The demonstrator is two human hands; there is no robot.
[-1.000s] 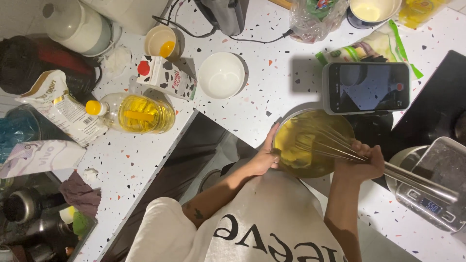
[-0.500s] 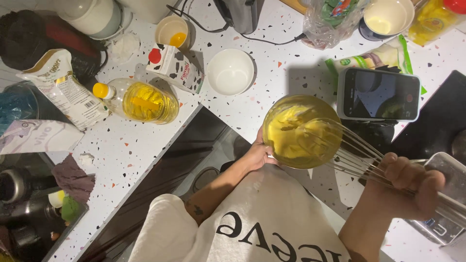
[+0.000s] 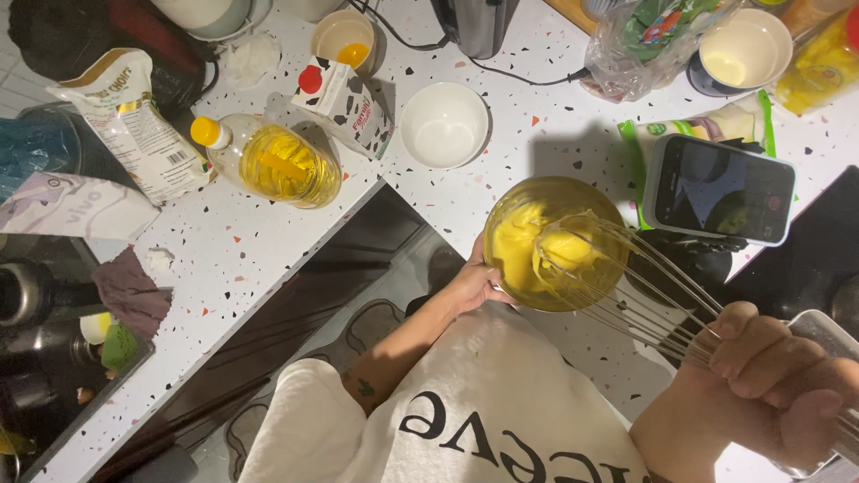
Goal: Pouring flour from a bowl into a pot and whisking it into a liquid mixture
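Gripping the handle of a wire whisk (image 3: 626, 286), the fingers of the right hand (image 3: 769, 385) are curled tightly closed around it at the lower right of the view. The whisk's wire loops reach up and left into a glass bowl (image 3: 555, 241) and carry a lump of thick yellow batter (image 3: 537, 246). The left hand (image 3: 470, 282) cups the bowl's near left side, fingers bent against the glass, holding it steady; the fingertips are hidden behind the bowl. The bowl sits near the edge of a white speckled counter (image 3: 233, 259), just in front of the person's white shirt with dark lettering.

Just right of the bowl, a phone (image 3: 720, 190) lies propped with its screen lit. Up and left of the bowl stands an empty white bowl (image 3: 444, 125). Further left are a small carton (image 3: 344, 98) lying on its side and a bottle of yellow oil (image 3: 273, 161) with a yellow cap, also on its side. A paper bag (image 3: 134, 125) lies at the far left.
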